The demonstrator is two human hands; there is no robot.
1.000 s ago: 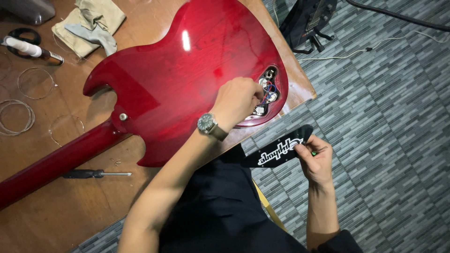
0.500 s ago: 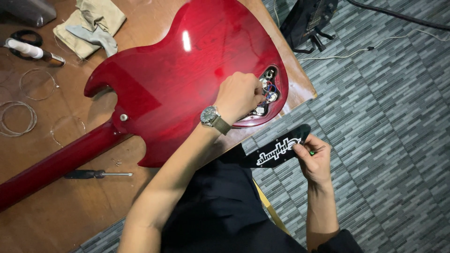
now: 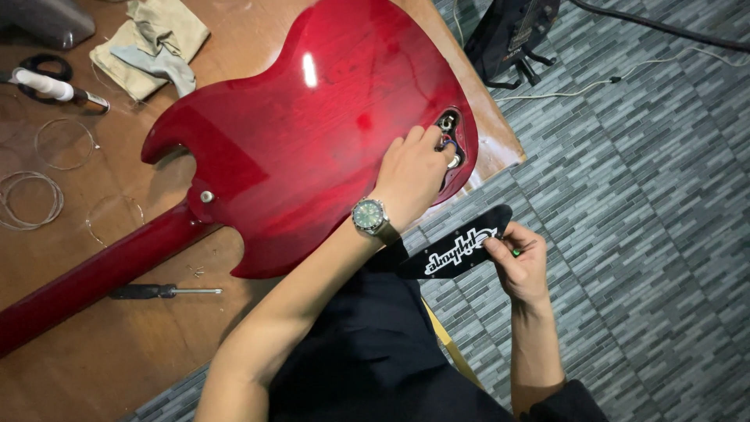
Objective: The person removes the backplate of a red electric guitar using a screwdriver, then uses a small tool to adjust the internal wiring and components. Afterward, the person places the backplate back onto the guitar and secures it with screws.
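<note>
A glossy red electric guitar point(image 3: 297, 141) lies back-up on a wooden table point(image 3: 117, 359), its neck point(image 3: 94, 281) running to the lower left. My left hand point(image 3: 410, 176), with a green-faced wristwatch point(image 3: 369, 216) on the wrist, rests on the body with its fingertips curled into the open control cavity point(image 3: 451, 133), where coloured wires and metal parts show. Whether the fingers grip anything there is hidden. My right hand point(image 3: 519, 262) is off the table's edge and holds a long black cover plate point(image 3: 453, 250) with white lettering by one end.
A black-handled screwdriver point(image 3: 160, 291) lies on the table below the neck. Coiled guitar strings point(image 3: 31, 199), a beige cloth point(image 3: 152, 47) and a white tube point(image 3: 51, 86) lie at the left. A black device point(image 3: 512, 35) and cables point(image 3: 664, 27) sit on the grey patterned floor.
My left hand's fingers have shifted slightly inside the cavity. My right hand and the black plate have barely moved.
</note>
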